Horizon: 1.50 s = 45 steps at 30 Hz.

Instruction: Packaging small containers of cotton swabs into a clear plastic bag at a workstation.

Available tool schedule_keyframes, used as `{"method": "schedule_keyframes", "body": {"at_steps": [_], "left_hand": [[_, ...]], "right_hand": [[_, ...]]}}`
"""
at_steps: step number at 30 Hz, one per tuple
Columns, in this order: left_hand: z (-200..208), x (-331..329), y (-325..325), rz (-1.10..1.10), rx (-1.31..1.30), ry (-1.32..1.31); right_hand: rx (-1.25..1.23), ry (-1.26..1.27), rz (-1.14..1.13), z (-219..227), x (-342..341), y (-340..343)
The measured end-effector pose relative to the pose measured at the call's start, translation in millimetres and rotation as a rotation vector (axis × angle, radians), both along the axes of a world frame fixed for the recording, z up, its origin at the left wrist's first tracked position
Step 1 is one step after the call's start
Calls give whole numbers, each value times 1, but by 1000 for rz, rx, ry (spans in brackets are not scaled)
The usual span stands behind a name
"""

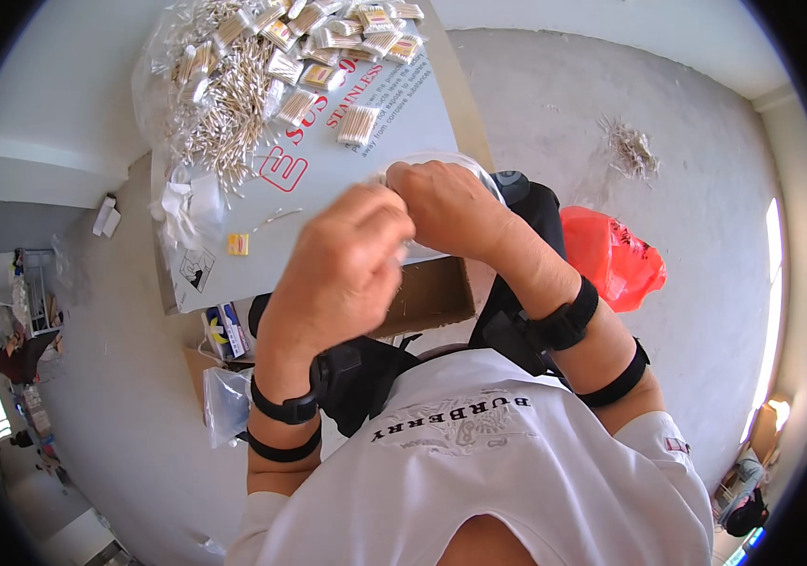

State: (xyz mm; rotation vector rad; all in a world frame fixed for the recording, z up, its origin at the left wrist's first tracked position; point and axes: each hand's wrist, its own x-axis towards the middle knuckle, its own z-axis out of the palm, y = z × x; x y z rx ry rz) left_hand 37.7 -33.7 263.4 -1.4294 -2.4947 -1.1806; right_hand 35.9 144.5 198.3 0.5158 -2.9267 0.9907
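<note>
Head view: left hand (351, 259) curled, fingers bunched together, pinching the edge of a small clear plastic bag (441, 174); right hand (446, 208) likewise closed, fingertips pinching the same bag from the other side. Both hands touching, raised above the near edge of a white board (394, 123) serving as a worktop. Loose cotton swabs (224, 104) heaped at the far left of it, small filled packets (328, 42) beside them. Red plastic bag (611, 255) on the grey floor, to the right.
</note>
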Motion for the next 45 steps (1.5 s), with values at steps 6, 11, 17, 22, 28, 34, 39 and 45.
{"method": "schedule_keyframes", "body": {"at_steps": [6, 11, 17, 22, 28, 34, 39, 45], "left_hand": [[5, 2, 4, -81, -287, -39], [-15, -1, 17, -126, -306, 124], [-33, 3, 11, -90, -347, 202], [-37, 10, 11, -23, -379, 269], [-40, 5, 11, 8, -484, 237], [-43, 4, 7, 23, -478, 283], [-28, 3, 7, -62, -547, 278], [1, -22, 9, -363, -572, 217]], "right_hand": [[-48, -130, 101, 8, -15, 11], [-92, -289, 170, 10, -29, 21], [-282, -362, 53, 13, -31, 27], [-405, -501, 20, 23, -29, 24], [-558, -403, -83, 36, -15, 29], [-213, 225, 23, 52, 29, 71], [-157, -97, -157, 40, 55, 67], [-126, 2, -133, 26, 59, 66]]}}
